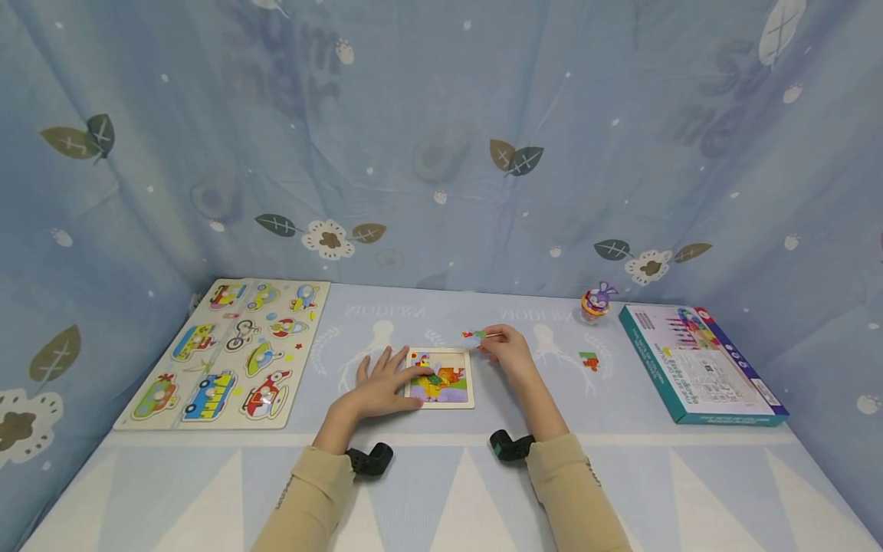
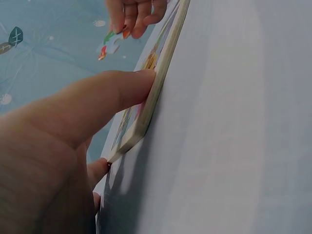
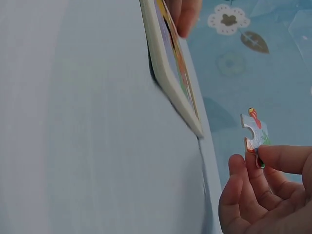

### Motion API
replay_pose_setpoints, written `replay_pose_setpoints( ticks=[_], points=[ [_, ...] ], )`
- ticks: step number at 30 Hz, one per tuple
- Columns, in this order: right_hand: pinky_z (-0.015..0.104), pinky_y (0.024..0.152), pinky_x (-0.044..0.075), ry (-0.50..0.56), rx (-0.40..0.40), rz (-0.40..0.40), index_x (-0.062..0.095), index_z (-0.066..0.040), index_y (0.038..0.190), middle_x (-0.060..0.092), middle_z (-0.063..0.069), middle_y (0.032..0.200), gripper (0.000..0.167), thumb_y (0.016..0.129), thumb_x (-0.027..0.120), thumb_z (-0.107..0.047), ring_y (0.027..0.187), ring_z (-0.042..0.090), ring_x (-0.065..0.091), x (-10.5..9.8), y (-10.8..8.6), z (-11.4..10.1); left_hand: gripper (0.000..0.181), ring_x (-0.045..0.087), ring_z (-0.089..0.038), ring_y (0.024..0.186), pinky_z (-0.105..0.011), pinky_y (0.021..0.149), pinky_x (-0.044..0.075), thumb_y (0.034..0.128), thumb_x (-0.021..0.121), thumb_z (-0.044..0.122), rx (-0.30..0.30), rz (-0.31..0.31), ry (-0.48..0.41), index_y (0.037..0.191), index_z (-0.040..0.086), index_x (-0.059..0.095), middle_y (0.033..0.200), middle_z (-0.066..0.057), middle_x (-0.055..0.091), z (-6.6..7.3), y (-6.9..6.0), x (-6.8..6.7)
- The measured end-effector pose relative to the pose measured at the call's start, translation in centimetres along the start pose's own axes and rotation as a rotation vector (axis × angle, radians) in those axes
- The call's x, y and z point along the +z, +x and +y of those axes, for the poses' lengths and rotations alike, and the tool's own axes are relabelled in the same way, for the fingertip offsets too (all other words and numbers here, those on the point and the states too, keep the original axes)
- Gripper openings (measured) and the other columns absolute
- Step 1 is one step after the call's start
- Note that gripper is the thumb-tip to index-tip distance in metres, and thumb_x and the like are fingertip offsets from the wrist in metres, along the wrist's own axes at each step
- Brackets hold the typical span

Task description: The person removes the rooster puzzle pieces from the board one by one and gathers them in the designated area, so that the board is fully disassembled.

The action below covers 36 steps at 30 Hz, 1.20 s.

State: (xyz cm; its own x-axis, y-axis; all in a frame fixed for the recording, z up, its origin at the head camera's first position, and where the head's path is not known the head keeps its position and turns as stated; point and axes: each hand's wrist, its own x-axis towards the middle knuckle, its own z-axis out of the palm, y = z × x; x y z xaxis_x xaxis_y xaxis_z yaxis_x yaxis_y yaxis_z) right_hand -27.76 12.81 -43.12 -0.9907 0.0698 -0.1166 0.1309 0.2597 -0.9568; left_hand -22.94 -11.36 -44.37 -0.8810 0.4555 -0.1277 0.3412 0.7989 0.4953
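A small framed jigsaw puzzle (image 1: 441, 407), partly filled with a colourful picture, lies in the middle of the table. My left hand (image 1: 381, 387) rests over its left side with fingers spread, the thumb (image 2: 122, 87) touching the frame's near side and the index finger reaching onto the picture. Just off the frame's upper right corner, my right hand (image 1: 512, 355) pinches a puzzle piece (image 3: 254, 130) between thumb and fingers. That piece is raised off the table and shows pale blue, red and green. Further right, another puzzle piece (image 1: 589, 360), green and red, lies on the table.
At the left lies a large wooden vehicle puzzle board (image 1: 237, 345). A teal-edged box (image 1: 704, 368) lies at the right, with a small purple rabbit figure (image 1: 596, 301) beside its far corner. A patterned blue curtain (image 1: 441, 153) hangs behind the table.
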Motion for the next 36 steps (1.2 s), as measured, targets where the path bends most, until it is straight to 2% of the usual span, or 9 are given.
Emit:
replay_pose_setpoints(
  ticks=[6, 12, 19, 28, 36],
  points=[
    [0.026, 0.067, 0.048, 0.022, 0.005, 0.022, 0.056, 0.004, 0.112, 0.059, 0.005, 0.081, 0.025, 0.088, 0.055, -0.003, 0.072, 0.011, 0.061, -2.3, 0.1, 0.5, 0.069, 0.000, -0.037, 0.140, -0.061, 0.105, -0.007, 0.0829, 0.062, 0.045, -0.009, 0.019, -0.015, 0.143, 0.029, 0.034, 0.155, -0.010, 0.012, -0.3, 0.1, 0.1],
    [0.026, 0.068, 0.052, 0.066, 0.027, 0.015, 0.053, 0.006, 0.117, 0.058, 0.005, 0.082, 0.029, 0.090, 0.053, -0.004, 0.070, 0.008, 0.061, -4.0, 0.0, 1.0, 0.082, 0.002, -0.036, 0.141, -0.060, 0.105, -0.006, 0.0806, 0.063, 0.045, -0.031, 0.030, -0.020, 0.147, 0.017, 0.025, 0.154, -0.010, 0.015, -0.4, 0.1, 0.1],
    [0.021, 0.067, 0.052, 0.094, 0.061, 0.037, 0.052, 0.005, 0.121, 0.054, 0.005, 0.085, 0.032, 0.090, 0.055, -0.002, 0.071, 0.007, 0.061, -5.3, 0.1, 1.4, 0.084, 0.003, -0.037, 0.140, -0.060, 0.105, -0.006, 0.0804, 0.064, 0.043, -0.024, 0.031, -0.026, 0.147, 0.009, 0.025, 0.154, -0.011, 0.016, -0.3, 0.0, 0.2],
    [0.019, 0.062, 0.051, 0.089, 0.058, 0.080, 0.051, 0.004, 0.124, 0.055, 0.002, 0.080, 0.037, 0.088, 0.057, 0.000, 0.067, 0.005, 0.060, -6.7, -0.1, 1.7, 0.084, 0.001, -0.035, 0.141, -0.059, 0.106, -0.006, 0.0805, 0.063, 0.044, -0.031, 0.023, -0.025, 0.147, 0.009, 0.025, 0.154, -0.009, 0.014, -0.2, 0.0, 0.1],
    [0.017, 0.062, 0.051, 0.112, 0.107, 0.109, 0.047, 0.005, 0.126, 0.055, -0.001, 0.079, 0.040, 0.088, 0.057, -0.002, 0.065, 0.002, 0.059, -8.0, 0.0, 2.0, 0.084, 0.002, -0.035, 0.141, -0.059, 0.106, -0.006, 0.0808, 0.062, 0.044, -0.031, 0.023, -0.020, 0.147, 0.009, 0.025, 0.154, -0.009, 0.014, -0.2, 0.1, 0.2]
  ],
)
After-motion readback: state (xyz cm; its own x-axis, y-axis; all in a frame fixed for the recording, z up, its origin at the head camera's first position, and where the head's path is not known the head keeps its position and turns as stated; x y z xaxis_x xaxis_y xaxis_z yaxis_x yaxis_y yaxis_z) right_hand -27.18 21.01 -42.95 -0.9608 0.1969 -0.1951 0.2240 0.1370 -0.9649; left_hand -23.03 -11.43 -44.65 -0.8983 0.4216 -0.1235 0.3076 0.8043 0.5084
